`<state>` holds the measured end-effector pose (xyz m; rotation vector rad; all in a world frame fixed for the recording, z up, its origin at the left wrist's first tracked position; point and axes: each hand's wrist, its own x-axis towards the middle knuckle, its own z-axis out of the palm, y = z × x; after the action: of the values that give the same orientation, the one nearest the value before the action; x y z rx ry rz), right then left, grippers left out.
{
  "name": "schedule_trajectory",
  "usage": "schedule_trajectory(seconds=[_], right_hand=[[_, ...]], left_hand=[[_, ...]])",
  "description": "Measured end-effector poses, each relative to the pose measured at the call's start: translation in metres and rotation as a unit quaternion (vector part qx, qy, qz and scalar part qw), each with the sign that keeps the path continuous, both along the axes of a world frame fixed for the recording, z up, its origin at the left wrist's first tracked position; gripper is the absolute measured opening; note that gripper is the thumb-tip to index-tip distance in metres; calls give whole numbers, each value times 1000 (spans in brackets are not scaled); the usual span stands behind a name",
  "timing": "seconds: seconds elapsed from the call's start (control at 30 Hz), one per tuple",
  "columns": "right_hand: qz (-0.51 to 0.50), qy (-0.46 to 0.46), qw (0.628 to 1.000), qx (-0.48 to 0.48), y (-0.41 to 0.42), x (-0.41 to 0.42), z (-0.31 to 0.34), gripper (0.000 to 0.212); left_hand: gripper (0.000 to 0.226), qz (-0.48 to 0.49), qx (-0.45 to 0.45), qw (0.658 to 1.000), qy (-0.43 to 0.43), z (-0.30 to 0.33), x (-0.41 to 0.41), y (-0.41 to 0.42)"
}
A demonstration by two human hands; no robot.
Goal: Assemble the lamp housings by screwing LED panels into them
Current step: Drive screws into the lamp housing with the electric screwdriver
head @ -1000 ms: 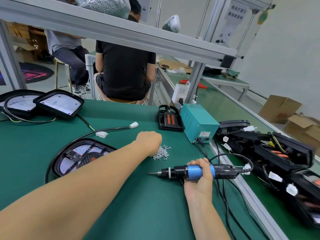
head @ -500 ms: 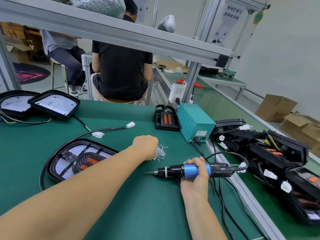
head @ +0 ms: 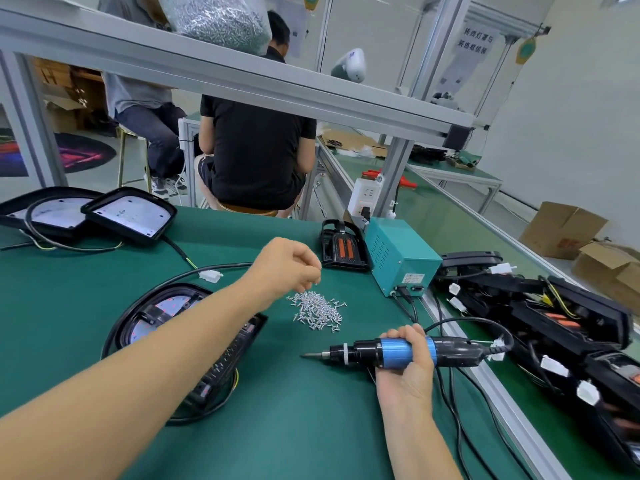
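Note:
A pile of small silver screws [head: 318, 310] lies on the green mat. Just above it hovers my left hand [head: 289, 266], fingers pinched on a screw at their tips. My right hand [head: 407, 367] grips a black and blue electric screwdriver [head: 394, 351], held level with its bit pointing left. A black lamp housing [head: 162, 317] with an LED panel inside lies under my left forearm, partly hidden by it.
Two more housings [head: 128, 216] rest at the mat's far left. A teal power box [head: 398, 254] and a black part [head: 343, 247] stand behind the screws. Several black housings with white connectors [head: 554, 327] crowd the right. Two people sit beyond the bench.
My left hand has lifted off the screw pile with a screw pinched in its fingers. The view has shifted, so the housing now sits nearer and lower. The screwdriver stays level.

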<state>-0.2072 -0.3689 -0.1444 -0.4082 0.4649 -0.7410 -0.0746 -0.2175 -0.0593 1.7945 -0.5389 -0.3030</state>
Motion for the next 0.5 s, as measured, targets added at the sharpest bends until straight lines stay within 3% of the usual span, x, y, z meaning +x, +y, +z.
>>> schedule_trajectory(seconds=[0.23,0.37,0.5], right_hand=[[-4,-99,994,-50,13,-7,48,33],[19,-174,983,-55,32,-1,86,34],[33,-217,973,-66,57,9,114,31]], left_hand=[[14,8,-167,983,76,12,-6,65],[26,6,-195,977,89,9,-20,87],[23,10,-202,976,80,3,-28,102]])
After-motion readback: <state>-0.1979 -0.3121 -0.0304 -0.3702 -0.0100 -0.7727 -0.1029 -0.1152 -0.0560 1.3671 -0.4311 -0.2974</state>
